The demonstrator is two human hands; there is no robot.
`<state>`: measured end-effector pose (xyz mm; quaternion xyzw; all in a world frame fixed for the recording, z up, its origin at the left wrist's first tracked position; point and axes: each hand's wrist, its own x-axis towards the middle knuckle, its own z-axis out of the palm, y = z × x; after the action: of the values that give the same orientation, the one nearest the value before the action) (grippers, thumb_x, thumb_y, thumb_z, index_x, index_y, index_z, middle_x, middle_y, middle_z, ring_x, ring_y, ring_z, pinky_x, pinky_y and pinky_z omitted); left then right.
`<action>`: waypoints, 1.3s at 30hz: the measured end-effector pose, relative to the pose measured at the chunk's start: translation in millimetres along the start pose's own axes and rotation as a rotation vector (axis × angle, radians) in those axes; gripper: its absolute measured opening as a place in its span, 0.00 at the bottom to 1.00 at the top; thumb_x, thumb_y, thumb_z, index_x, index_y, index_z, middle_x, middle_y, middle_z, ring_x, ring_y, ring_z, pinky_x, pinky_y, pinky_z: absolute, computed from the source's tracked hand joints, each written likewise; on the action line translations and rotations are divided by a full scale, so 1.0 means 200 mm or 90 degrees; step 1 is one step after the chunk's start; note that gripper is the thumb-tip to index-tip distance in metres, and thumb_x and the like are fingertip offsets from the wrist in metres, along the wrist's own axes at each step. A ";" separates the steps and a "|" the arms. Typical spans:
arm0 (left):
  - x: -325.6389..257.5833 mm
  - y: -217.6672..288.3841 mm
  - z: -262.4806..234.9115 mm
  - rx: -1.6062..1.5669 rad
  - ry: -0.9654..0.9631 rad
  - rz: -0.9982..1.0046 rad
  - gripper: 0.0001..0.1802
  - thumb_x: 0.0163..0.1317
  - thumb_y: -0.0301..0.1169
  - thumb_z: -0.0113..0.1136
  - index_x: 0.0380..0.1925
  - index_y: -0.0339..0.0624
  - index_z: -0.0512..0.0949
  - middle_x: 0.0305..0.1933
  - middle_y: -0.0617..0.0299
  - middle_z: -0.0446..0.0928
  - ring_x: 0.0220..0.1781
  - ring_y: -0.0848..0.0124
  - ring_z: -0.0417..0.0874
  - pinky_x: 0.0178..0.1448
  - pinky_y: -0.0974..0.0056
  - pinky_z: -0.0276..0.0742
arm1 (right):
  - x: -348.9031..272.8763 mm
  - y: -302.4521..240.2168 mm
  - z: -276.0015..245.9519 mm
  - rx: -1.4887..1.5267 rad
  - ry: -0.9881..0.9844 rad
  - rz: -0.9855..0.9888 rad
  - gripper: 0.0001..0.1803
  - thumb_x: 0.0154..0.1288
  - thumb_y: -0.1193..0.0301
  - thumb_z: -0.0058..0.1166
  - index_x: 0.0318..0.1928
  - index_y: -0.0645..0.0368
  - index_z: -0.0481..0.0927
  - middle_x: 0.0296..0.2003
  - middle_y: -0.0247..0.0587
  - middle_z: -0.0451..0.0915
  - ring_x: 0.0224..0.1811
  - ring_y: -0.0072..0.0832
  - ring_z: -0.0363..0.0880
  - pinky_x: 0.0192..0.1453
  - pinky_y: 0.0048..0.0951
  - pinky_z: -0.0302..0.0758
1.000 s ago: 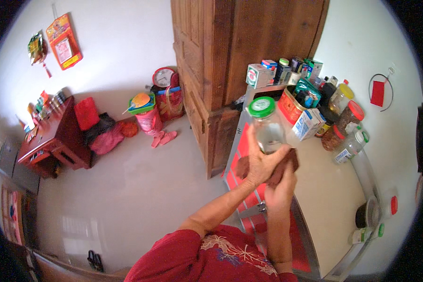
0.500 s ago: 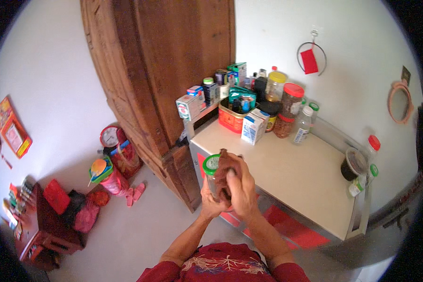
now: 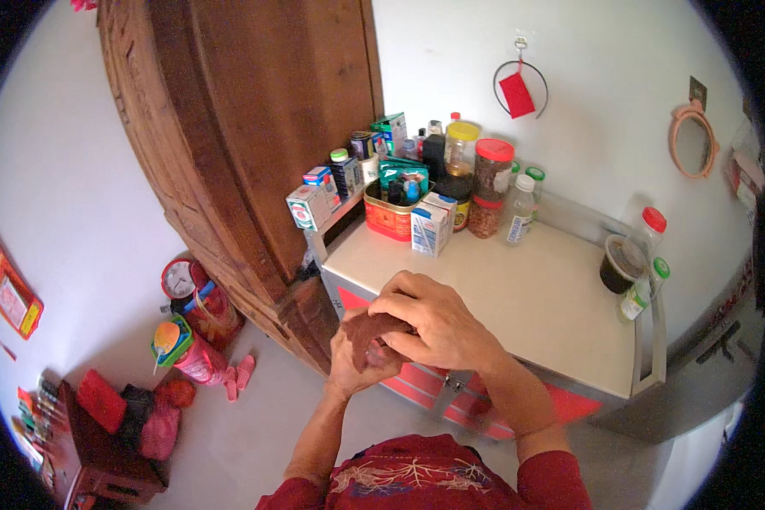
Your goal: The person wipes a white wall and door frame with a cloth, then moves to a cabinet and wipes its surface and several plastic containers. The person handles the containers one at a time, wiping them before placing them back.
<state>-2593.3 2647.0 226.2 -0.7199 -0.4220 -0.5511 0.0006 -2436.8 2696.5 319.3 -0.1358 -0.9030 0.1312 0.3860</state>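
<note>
In front of my chest, at the cabinet's near left corner, both hands are together. My left hand (image 3: pixel 348 365) is closed round something mostly hidden by a brown cloth (image 3: pixel 367 333); a small clear, pinkish patch shows below the cloth. Half a second ago a glass jar with a green lid showed in this hand. From above, my right hand (image 3: pixel 433 319) curls its fingers over the cloth and presses it there. The green lid is out of sight now.
A cabinet (image 3: pixel 561 297) with a pale top stands ahead. Along its back are a red tin (image 3: pixel 388 223), a white-and-blue carton (image 3: pixel 431 225), a red-lidded jar (image 3: pixel 493 166) and a clear bottle (image 3: pixel 518 212). At right stands a dark-filled tub (image 3: pixel 622 263). A wooden wardrobe (image 3: pixel 263 127) rises at left.
The jar's green lid has gone from sight. My right hand has moved from the jar's side to over the top with the cloth. The view has shifted to the right.
</note>
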 end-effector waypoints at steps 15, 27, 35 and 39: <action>0.05 -0.13 0.07 -0.517 0.138 -0.267 0.45 0.32 0.26 0.76 0.54 0.40 0.61 0.47 0.60 0.72 0.46 0.68 0.75 0.51 0.63 0.74 | 0.11 0.23 0.24 0.773 0.191 0.322 0.22 0.67 0.68 0.43 0.58 0.67 0.66 0.50 0.43 0.75 0.48 0.25 0.74 0.52 0.24 0.71; 0.12 -0.27 0.00 -0.683 0.328 -0.369 0.41 0.52 0.55 0.62 0.59 0.39 0.64 0.47 0.57 0.76 0.45 0.67 0.79 0.49 0.62 0.79 | -0.20 0.21 0.47 0.411 0.187 0.341 0.21 0.68 0.74 0.38 0.60 0.67 0.63 0.50 0.45 0.73 0.53 0.30 0.71 0.60 0.30 0.65; 0.06 -0.23 0.20 -0.806 0.236 -0.322 0.45 0.52 0.47 0.65 0.63 0.34 0.57 0.58 0.60 0.68 0.59 0.69 0.69 0.61 0.61 0.66 | 0.24 0.28 0.29 0.108 0.220 0.102 0.22 0.66 0.68 0.46 0.58 0.66 0.65 0.54 0.50 0.68 0.58 0.39 0.67 0.61 0.35 0.62; 0.07 -0.24 0.16 -0.714 0.212 -0.363 0.39 0.50 0.39 0.68 0.60 0.35 0.62 0.55 0.61 0.71 0.55 0.69 0.73 0.60 0.63 0.69 | 0.20 0.32 0.34 0.376 0.171 0.288 0.20 0.67 0.69 0.43 0.57 0.65 0.66 0.49 0.53 0.71 0.53 0.40 0.70 0.57 0.35 0.66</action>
<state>-2596.7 2701.2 203.1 -0.3760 -0.2391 -0.7705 -0.4559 -2503.6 2761.3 278.3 -0.2306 -0.7149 0.4483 0.4846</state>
